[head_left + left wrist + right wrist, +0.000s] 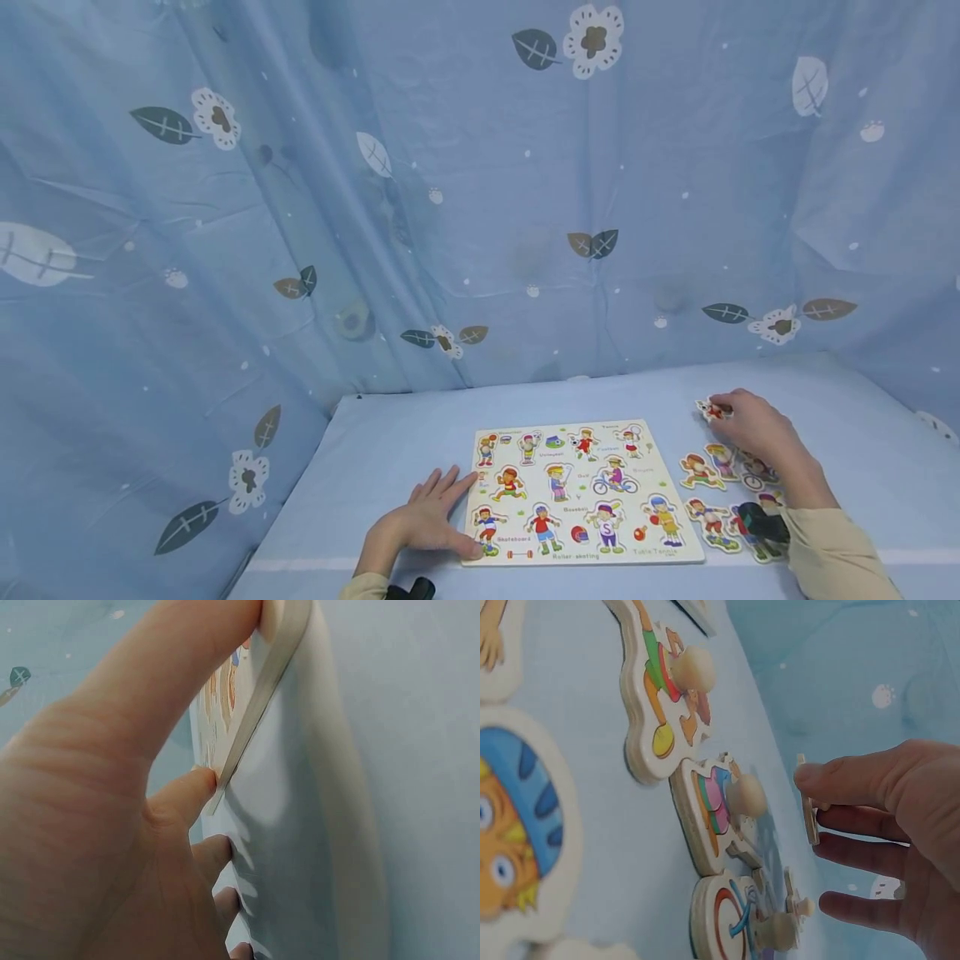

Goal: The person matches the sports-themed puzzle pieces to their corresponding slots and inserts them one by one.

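Observation:
A pale wooden puzzle board (536, 493) with colourful sports figures and printed words lies flat on the table. My left hand (423, 518) is at its left side, fingers spread, the thumb on the near left corner and the index finger touching the board's edge (274, 671). Beyond the loose pieces, my right hand (761, 429) pinches a small puzzle piece (712, 410) between thumb and fingers. The right wrist view shows that piece (808, 814) edge-on, held off the table, its picture hidden there.
Several loose knobbed pieces lie right of the board, among them a runner (699, 472), a bicycle piece (759, 472) and a skateboarder (712, 523). Wooden knobs (694, 670) stand up from them. A blue patterned curtain (525, 167) hangs behind the table.

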`<action>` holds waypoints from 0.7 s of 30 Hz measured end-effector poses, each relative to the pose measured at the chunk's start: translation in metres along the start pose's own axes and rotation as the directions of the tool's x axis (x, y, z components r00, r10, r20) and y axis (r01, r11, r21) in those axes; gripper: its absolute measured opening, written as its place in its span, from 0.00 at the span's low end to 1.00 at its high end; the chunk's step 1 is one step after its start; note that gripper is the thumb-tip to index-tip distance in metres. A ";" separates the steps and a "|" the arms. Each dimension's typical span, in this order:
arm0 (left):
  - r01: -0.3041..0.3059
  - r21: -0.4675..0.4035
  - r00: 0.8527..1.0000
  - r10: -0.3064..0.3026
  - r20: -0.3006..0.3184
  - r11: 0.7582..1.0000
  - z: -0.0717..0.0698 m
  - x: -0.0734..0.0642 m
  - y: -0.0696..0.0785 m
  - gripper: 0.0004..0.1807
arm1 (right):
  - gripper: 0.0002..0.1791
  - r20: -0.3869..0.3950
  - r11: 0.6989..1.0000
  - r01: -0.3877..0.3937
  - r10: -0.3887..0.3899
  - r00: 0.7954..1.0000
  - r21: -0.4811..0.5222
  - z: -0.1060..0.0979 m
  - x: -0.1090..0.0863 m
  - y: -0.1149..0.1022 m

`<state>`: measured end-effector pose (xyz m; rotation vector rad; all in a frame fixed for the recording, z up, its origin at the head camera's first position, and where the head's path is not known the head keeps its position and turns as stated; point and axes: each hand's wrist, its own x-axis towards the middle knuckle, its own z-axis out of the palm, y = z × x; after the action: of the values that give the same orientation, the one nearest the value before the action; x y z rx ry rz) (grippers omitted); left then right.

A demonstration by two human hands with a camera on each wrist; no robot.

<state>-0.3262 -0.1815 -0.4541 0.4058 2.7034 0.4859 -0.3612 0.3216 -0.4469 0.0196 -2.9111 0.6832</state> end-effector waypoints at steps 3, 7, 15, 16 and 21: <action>0.002 -0.001 1.000 -0.002 -0.001 1.000 0.000 -0.001 0.000 0.63 | 0.30 -0.008 1.000 0.012 -0.012 1.000 -0.007 -0.001 0.001 -0.003; -0.006 0.002 1.000 0.006 0.003 1.000 -0.001 -0.002 0.002 0.63 | 0.31 -0.007 1.000 0.016 -0.016 1.000 -0.017 -0.004 0.001 -0.007; -0.006 0.022 1.000 0.006 0.012 1.000 -0.002 -0.005 0.008 0.62 | 0.29 -0.043 0.998 0.048 -0.049 0.998 -0.027 -0.006 -0.003 -0.015; -0.004 0.023 1.000 0.004 0.012 1.000 -0.002 -0.005 0.008 0.62 | 0.29 -0.052 0.998 0.054 -0.055 0.997 -0.028 -0.006 -0.003 -0.016; -0.011 0.012 1.000 0.011 -0.005 1.000 0.000 -0.001 0.002 0.63 | 0.27 -0.081 0.997 0.068 -0.070 0.994 -0.029 -0.003 0.000 -0.022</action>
<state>-0.3247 -0.1802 -0.4526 0.4230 2.7119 0.4748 -0.3594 0.3036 -0.4344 0.0864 -2.8267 0.6192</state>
